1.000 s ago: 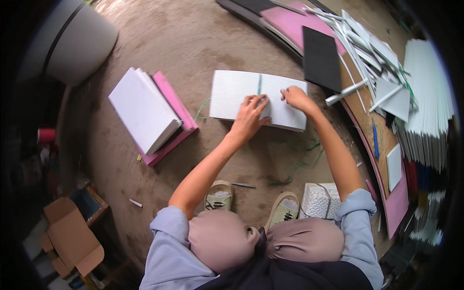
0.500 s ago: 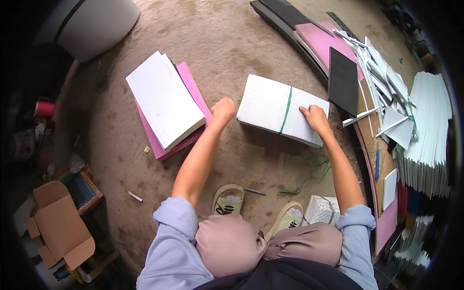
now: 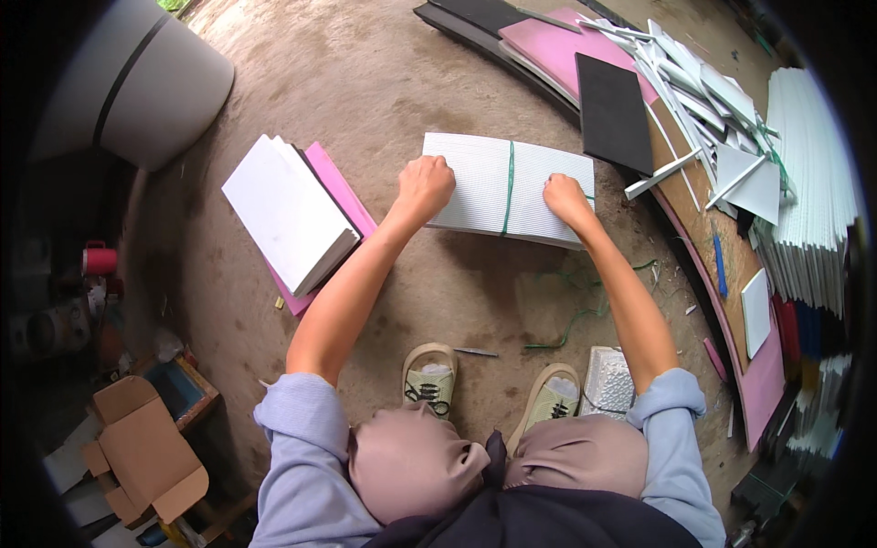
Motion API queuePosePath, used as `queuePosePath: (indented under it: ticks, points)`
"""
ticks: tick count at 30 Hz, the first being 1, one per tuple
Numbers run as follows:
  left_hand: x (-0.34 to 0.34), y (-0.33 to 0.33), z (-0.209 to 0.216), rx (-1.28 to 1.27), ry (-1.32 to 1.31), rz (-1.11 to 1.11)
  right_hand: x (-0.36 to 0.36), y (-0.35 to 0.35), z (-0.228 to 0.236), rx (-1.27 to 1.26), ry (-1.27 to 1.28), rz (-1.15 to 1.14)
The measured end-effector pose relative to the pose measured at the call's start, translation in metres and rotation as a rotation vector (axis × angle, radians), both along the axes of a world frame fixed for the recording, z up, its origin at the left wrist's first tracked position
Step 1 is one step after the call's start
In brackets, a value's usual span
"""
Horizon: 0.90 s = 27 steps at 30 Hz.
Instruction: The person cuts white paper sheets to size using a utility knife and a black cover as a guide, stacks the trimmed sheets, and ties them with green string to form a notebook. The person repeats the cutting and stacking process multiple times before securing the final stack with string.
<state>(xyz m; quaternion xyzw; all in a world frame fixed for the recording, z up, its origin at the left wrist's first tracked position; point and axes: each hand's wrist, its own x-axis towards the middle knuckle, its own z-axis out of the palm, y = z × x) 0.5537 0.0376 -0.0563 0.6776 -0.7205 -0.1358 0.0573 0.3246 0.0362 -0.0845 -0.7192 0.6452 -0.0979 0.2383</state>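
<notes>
A stack of white corrugated sheets (image 3: 484,196) lies on the floor in front of me, with green twine (image 3: 509,187) tied across its middle. My left hand (image 3: 427,187) is closed over the stack's left end; its fingertips hide what they grip, though twine showed beside this fist just before. On the right part of the stack, my right hand (image 3: 565,195) is closed too, knuckles up. A short length of green twine shows at the stack's edge right beside it. To the left, a stack of smooth white sheets (image 3: 288,210) rests on pink sheets (image 3: 343,192).
Loose green twine (image 3: 580,320) and a thin blade-like strip (image 3: 475,353) lie near my shoes. At right, boards carry white offcuts (image 3: 703,100), a black panel (image 3: 614,114) and a blue tool (image 3: 720,265). A cardboard box (image 3: 151,457) and a large white drum (image 3: 164,87) stand left.
My left hand has moved from beside the corrugated stack onto its left end. My right hand has gone from resting on the stack to a closed grip. The view has shifted slightly.
</notes>
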Motion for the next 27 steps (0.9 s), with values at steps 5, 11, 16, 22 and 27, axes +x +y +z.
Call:
queuePosePath:
  ticks: [5,11,16,22,27]
  points:
    - [-0.025,0.0,-0.013,0.022,0.014,-0.003,0.0,-0.005,-0.013,0.06,0.024,-0.009]
    - [-0.028,0.009,-0.023,0.059,0.057,0.027,0.009,0.004,-0.002,0.14,-0.034,-0.104]
    - [-0.015,0.004,-0.033,0.058,0.124,0.072,0.016,0.017,0.002,0.154,-0.262,-0.131]
    - [-0.003,0.0,-0.017,0.326,0.717,0.167,0.029,0.029,0.006,0.038,-0.166,-0.207]
    - [0.003,-0.003,-0.001,0.586,1.161,0.317,0.044,0.032,0.021,0.106,-0.222,-0.31]
